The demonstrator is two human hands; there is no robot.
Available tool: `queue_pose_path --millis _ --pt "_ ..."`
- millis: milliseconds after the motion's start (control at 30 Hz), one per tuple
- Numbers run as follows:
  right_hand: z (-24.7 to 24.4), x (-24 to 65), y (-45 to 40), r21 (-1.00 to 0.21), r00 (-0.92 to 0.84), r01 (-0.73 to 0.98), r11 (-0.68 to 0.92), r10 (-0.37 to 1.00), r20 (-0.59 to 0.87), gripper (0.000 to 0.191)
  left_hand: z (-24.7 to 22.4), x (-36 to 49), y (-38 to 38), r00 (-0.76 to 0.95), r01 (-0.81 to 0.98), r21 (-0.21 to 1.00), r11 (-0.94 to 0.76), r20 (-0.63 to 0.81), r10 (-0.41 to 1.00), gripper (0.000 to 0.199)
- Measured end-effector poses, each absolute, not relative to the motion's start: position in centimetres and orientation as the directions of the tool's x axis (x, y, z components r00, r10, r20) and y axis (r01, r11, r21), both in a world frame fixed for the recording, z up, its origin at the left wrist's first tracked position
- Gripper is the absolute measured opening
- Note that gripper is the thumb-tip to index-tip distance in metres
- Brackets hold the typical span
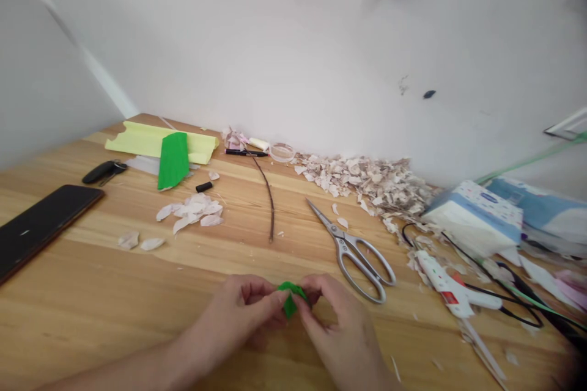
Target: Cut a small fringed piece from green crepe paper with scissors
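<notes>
A small piece of green paper [290, 300] is pinched between both hands low in the middle of the view. My left hand [247, 308] grips its left side with thumb and fingers. From the right, my right hand [337, 321] holds the other side, thumb and forefinger pressed on it. Silver scissors [351, 250] lie on the wooden table [114, 317] just beyond my right hand, with their blades pointing away to the left. Past my hands rests a thin brown twig [270, 198]. White petals [195, 209] form a loose group to its left.
A phone [41, 220], keys [103, 171], yellow paper [142, 139] and a larger green sheet [174, 160] lie left. A petal heap [371, 180] lines the wall. At right are a glue gun [443, 284], cables and a tissue pack [481, 214].
</notes>
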State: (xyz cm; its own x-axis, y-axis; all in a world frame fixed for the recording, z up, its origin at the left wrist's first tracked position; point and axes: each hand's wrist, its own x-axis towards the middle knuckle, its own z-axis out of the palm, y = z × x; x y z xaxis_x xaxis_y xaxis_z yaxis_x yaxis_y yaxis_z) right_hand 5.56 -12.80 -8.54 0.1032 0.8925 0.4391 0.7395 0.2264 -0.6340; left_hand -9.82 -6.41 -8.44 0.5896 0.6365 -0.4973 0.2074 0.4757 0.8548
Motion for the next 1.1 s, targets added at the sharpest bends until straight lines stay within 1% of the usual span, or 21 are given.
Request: queue_pose_path --millis 167,300,433,533,667,800,900,1000,1100 --pt "-8.6 5.5 -12.9 -0.518 0.020 0.797 0.312 0.843 0.538 0.010 -9.1 -9.4 -6.7 0.580 0.261 0.857 0.445 -0.507 0.637 0.036" --pt "-8.6 5.5 -13.0 -0.470 -0.009 0.825 0.315 0.838 0.546 0.012 -9.0 -9.1 -7.3 0.591 0.246 0.885 0.395 -0.460 0.663 0.029" --pt "-8.5 5.2 -13.0 -0.472 -0.032 0.811 0.346 0.832 0.554 0.016 -8.7 -9.0 -7.8 0.570 0.179 0.918 0.353 -0.389 0.724 0.028" --pt "-8.4 5.1 -13.2 -0.491 -0.075 0.778 0.391 0.835 0.545 0.021 -8.6 -9.1 -7.8 0.565 0.105 0.910 0.400 -0.386 0.729 0.027" --pt "-8.4 5.2 -13.2 -0.485 -0.151 0.752 0.446 0.832 0.533 0.034 -8.3 -9.1 -7.6 0.577 0.049 0.885 0.464 -0.404 0.709 0.026" --pt "-8.0 5.2 -13.1 -0.483 -0.145 0.733 0.479 0.803 0.578 0.042 -8.3 -9.2 -7.5 0.618 -0.019 0.883 0.469 -0.359 0.700 0.027" --pt "-7.8 5.1 -13.0 -0.466 -0.129 0.730 0.500 0.771 0.624 0.043 -8.6 -9.4 -7.6 0.648 -0.091 0.880 0.466 -0.303 0.698 0.025" --pt "-7.8 5.1 -13.0 -0.453 -0.118 0.736 0.504 0.753 0.648 0.043 -8.9 -9.5 -7.8 0.656 -0.135 0.893 0.429 -0.244 0.714 0.023" --pt "-7.9 5.2 -13.1 -0.475 -0.109 0.727 0.496 0.766 0.634 0.044 -9.1 -9.5 -7.9 0.657 -0.131 0.917 0.376 -0.204 0.726 0.022"
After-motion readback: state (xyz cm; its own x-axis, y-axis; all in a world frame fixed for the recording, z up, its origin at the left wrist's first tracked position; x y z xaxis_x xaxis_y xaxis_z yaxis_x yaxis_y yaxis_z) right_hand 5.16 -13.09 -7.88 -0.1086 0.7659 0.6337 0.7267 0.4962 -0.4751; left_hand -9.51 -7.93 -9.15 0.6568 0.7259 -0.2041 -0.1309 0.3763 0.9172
